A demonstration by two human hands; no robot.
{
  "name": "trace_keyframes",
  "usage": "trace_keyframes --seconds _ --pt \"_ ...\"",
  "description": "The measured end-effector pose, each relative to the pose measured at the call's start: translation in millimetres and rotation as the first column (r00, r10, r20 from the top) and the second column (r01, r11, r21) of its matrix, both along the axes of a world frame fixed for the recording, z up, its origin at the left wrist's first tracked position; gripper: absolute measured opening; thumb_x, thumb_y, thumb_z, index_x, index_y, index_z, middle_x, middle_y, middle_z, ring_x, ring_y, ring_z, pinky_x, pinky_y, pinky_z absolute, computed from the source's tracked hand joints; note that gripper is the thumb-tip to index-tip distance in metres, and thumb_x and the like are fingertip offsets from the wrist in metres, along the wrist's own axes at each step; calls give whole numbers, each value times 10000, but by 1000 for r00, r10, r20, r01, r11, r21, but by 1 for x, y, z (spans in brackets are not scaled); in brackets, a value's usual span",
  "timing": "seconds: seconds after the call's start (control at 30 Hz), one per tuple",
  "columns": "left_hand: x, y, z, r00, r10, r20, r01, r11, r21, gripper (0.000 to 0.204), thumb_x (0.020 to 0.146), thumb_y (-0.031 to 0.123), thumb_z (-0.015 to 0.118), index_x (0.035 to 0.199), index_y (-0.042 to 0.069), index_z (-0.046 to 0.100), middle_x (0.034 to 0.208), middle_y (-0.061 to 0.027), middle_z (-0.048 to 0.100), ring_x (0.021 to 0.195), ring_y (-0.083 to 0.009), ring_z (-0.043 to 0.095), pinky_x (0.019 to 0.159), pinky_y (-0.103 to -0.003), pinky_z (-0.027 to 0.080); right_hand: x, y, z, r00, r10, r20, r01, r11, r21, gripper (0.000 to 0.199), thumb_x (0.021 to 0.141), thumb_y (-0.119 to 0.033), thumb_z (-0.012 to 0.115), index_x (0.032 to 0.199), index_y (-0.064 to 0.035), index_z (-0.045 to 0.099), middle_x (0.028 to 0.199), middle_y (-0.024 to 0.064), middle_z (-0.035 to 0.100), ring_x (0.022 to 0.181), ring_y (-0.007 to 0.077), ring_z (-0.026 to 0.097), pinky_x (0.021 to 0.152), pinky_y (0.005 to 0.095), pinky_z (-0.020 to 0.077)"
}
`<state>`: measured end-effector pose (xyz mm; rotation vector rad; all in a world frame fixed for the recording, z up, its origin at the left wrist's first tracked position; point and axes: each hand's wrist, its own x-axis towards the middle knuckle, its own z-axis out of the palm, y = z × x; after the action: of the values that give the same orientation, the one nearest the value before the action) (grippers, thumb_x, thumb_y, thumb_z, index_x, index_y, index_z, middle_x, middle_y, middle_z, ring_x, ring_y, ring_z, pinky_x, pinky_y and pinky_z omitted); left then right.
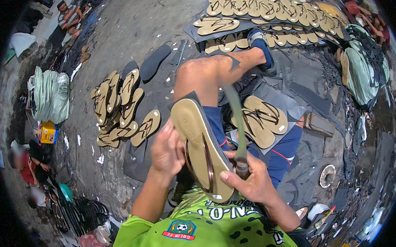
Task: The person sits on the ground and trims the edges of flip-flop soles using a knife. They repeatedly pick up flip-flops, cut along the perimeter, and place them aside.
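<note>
A tan flip-flop (193, 131) with dark glossy straps is held above my lap, tilted, its heel end toward my chest. Dark grey sheet material (212, 129) sticks out past its sole along the right edge and toe. My left hand (167, 148), somewhat blurred, is closed at the flip-flop's left edge, with its fingertips partly hidden behind it. Wrapped round the dark handle of a knife (240, 158) is my right hand (252, 179); its thumb presses on the flip-flop near the heel. The knife's long curved blade points away from me and is smeared by motion.
Several flip-flops (115, 104) lie piled at the left, and more (262, 122) rest on my right leg. Rows of flip-flops (265, 9) stand at the far side. Dark sole pieces (156, 62) and a block (319, 124) lie about. Other people (70, 18) sit at the edges.
</note>
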<state>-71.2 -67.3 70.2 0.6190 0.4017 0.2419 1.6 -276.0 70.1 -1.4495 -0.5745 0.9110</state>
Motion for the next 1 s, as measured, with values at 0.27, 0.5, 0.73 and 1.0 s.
trace_keyframes --seconds 0.27,0.5,0.73,1.0 --pt "25 2 -18 941 -244 -237 254 967 11 474 894 460 596 1137 54 558 785 -67 587 634 -163 596 571 -296 521 -56 -56 -37 886 -71 -459 130 987 98 538 1022 -312 352 1435 25 283 1030 120 568 959 197 544 896 348 426" --pt "33 -13 -26 916 -319 -243 321 946 -33 437 839 451 665 1003 58 571 813 -67 585 664 -167 611 588 -295 537 -6 -43 -35 649 -70 757 297 940 -168 527 739 -24 673 1252 -107 583 846 111 596 716 286 585 632 378 484" --pt "40 -14 -38 898 -395 -195 368 916 -161 376 856 381 656 1007 54 551 829 -84 597 667 -187 636 583 -285 573 4 -55 -53 471 -43 881 414 893 -178 600 655 -103 765 1221 -221 605 841 75 589 700 260 579 605 370 464" --pt "51 -2 -27 849 -510 -134 485 856 -180 417 895 284 628 1206 31 514 956 -18 609 821 -79 607 705 -224 520 51 -26 -18 638 34 770 246 938 -244 618 731 -49 729 1303 -214 566 745 68 567 610 242 550 559 359 464"
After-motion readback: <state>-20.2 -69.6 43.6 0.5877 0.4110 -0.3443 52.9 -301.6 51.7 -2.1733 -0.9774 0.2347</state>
